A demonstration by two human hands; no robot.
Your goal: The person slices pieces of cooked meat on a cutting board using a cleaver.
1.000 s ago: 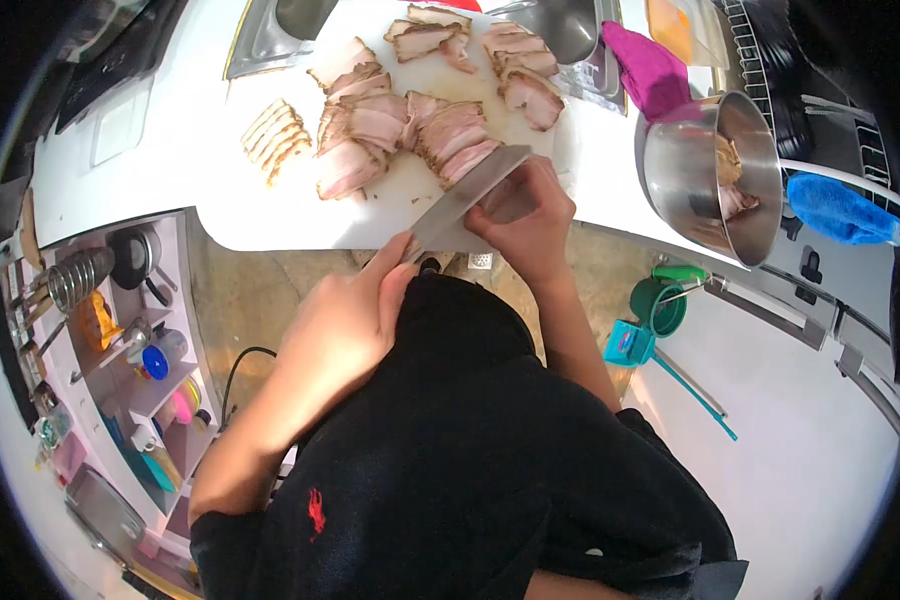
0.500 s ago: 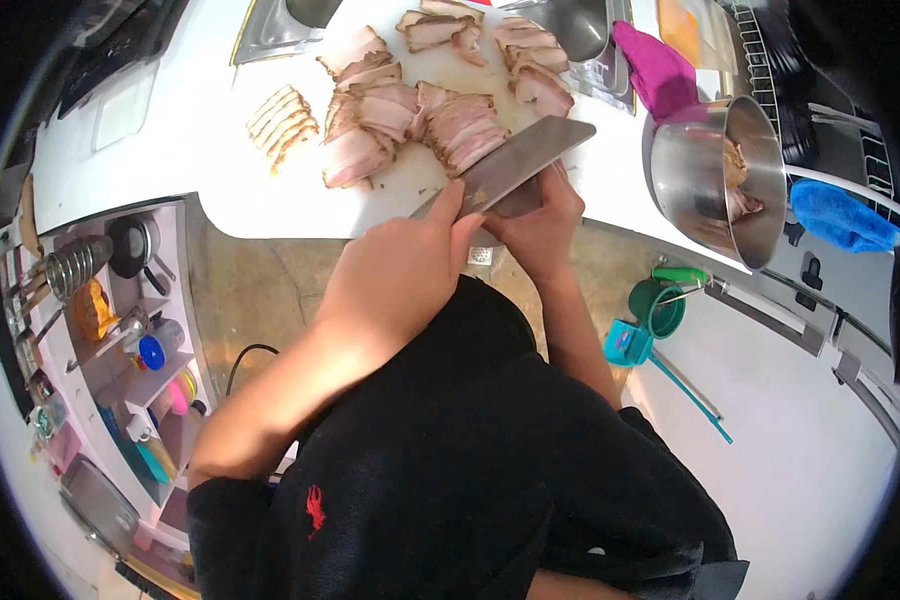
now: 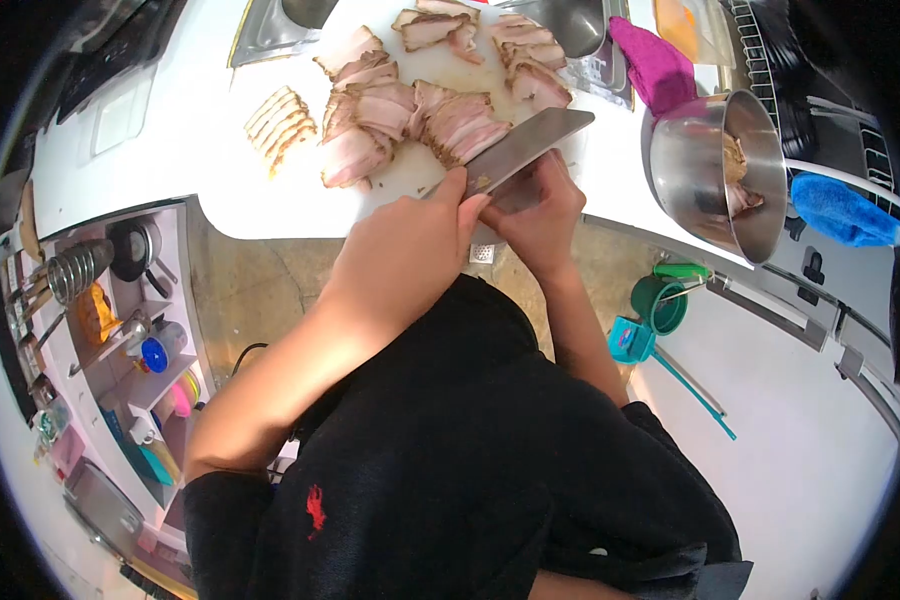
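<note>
My left hand (image 3: 402,248) is closed on a wide-bladed cleaver (image 3: 530,145), thumb and forefinger at the base of the blade. The blade slants up to the right across the near edge of the white cutting board (image 3: 270,205). Just behind and below it, my right hand (image 3: 545,215) has its fingers curled in, partly covered by the blade; what they hold, if anything, is hidden. Beyond the blade lie overlapping slices of cooked pork belly (image 3: 455,125), with more rows of slices (image 3: 355,145) to the left and further pork slices (image 3: 532,65) at the far right of the board.
Right of the board stands a steel pot (image 3: 695,165) with pieces of meat inside, beside a magenta cloth (image 3: 655,65). A blue cloth (image 3: 845,210) hangs farther right. Sink basins (image 3: 260,35) lie behind the board. Shelves with pans (image 3: 130,250) are at left below the counter.
The cleaver has shifted very slightly, its blade turned a little, and both hands have moved slightly with it. The pork slices lie as before.
</note>
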